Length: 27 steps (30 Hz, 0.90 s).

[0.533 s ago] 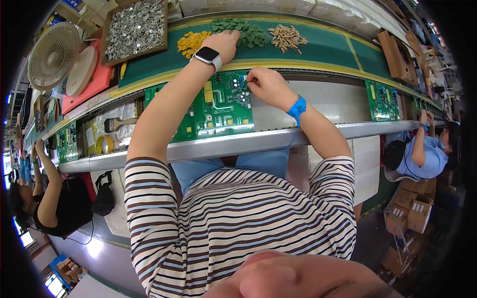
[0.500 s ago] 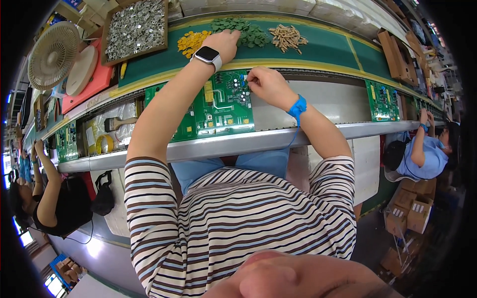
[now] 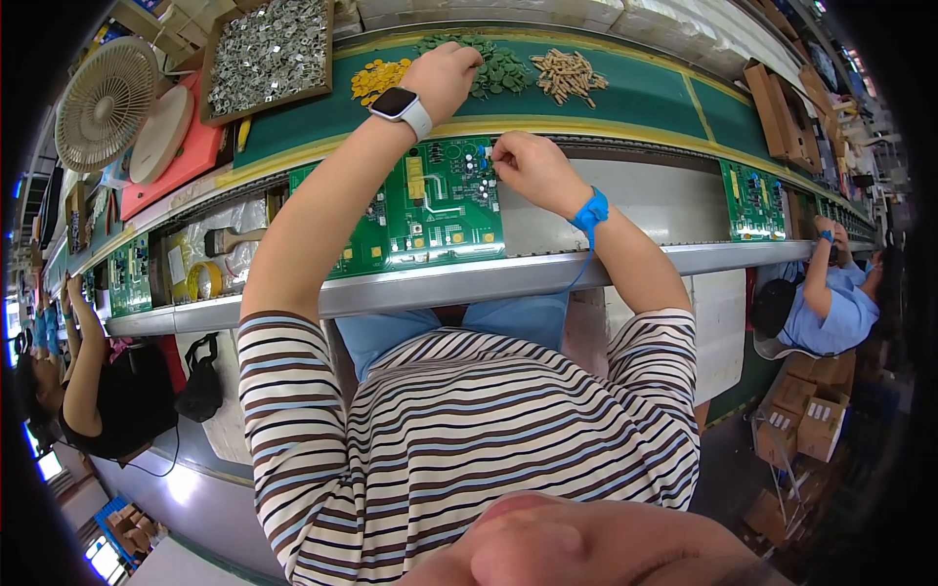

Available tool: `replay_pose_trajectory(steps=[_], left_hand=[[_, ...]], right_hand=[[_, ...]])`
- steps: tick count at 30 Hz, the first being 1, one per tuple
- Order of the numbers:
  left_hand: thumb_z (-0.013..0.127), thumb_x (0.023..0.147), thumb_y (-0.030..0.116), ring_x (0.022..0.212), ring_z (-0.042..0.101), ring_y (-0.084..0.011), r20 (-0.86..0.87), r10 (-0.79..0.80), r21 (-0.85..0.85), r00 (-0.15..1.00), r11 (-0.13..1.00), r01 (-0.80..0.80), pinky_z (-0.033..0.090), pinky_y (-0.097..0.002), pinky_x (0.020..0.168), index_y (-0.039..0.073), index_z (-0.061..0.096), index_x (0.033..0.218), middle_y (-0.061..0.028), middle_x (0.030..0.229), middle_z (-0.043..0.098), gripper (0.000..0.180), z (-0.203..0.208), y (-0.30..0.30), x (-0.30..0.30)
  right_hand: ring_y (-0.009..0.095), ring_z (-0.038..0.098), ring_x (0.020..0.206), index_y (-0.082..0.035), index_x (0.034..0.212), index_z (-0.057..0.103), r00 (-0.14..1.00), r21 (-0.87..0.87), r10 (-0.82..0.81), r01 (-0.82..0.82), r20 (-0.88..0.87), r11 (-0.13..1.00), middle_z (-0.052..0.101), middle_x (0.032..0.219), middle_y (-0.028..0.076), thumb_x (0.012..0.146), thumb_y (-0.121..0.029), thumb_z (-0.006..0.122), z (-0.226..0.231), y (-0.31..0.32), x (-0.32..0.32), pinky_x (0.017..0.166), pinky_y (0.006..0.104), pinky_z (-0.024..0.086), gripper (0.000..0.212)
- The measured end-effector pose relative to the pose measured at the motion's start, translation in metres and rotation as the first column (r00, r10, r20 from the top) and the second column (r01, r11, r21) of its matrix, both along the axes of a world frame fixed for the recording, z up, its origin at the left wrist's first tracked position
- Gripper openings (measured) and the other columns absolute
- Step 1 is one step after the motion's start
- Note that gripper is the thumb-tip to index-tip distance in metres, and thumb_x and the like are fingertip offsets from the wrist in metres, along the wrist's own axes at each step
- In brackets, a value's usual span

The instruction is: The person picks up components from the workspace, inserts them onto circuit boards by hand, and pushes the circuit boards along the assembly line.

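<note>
My left hand (image 3: 443,82), with a white-banded watch at its wrist, reaches over the pile of green disc-shaped parts (image 3: 500,74). Its fingers are bent together at the pile; whatever they pinch is hidden. My right hand (image 3: 535,168), wearing a blue wrist strap, rests by the upper right edge of a green circuit board (image 3: 435,234). The thumb and fingertips there are closed, next to small white and blue components; what is between them cannot be made out. The board lies on the rail-edged line in front of me, partly covered by my left forearm.
Yellow discs (image 3: 379,80) and tan peg-like parts (image 3: 569,76) lie in piles on the green bench. A box of small metal parts (image 3: 269,59) and a fan (image 3: 106,105) stand at left. Another circuit board (image 3: 752,200) sits to the right. Co-workers sit on both sides.
My left hand has shifted slightly up and right over the green discs. The board has slid a little to the right, and my right hand has moved slightly with it.
</note>
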State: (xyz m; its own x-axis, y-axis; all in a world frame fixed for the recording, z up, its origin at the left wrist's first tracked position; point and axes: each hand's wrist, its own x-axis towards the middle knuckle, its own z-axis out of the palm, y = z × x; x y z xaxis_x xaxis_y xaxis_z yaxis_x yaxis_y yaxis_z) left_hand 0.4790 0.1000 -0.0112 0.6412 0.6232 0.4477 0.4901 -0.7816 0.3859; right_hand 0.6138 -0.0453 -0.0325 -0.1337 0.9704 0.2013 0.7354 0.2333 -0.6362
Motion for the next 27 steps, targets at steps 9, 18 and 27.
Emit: replay_pose_trajectory(steps=[9,18,27], left_hand=[[0.063,0.077,0.007,0.075,0.063,-0.0166,0.186,-0.035,-0.116,0.982,0.992,0.058,0.050,-0.0255,0.066,0.004,0.062,0.096,-0.0084,0.086,0.063,0.019,0.034,-0.041,-0.069],[0.061,0.080,0.008,0.070,0.061,-0.0108,0.236,0.229,-0.488,0.944,0.868,-0.089,0.049,-0.0225,0.064,0.002,0.059,0.096,-0.0062,0.078,0.063,0.017,0.023,-0.069,-0.164],[0.061,0.079,0.005,0.066,0.058,-0.0089,0.100,0.364,-0.525,0.926,0.810,-0.262,0.048,-0.0219,0.063,0.000,0.060,0.097,-0.0054,0.076,0.063,0.018,0.014,-0.101,-0.240]], right_hand=[[0.032,0.057,0.075,-0.003,0.078,0.057,0.995,0.067,0.034,-0.040,0.091,0.997,0.059,0.079,0.013,0.073,-0.007,0.056,0.004,0.000,-0.005,0.066,0.0408,0.046,0.007],[0.031,0.057,0.074,-0.004,0.079,0.056,0.984,0.165,0.047,-0.075,0.170,0.983,0.059,0.077,0.012,0.073,-0.006,0.055,-0.002,0.001,-0.006,0.065,0.0403,0.046,0.006],[0.032,0.057,0.077,-0.004,0.081,0.057,0.964,0.133,0.102,-0.138,0.244,0.981,0.059,0.081,0.011,0.075,-0.005,0.054,0.009,-0.002,-0.010,0.067,0.0398,0.047,0.007]])
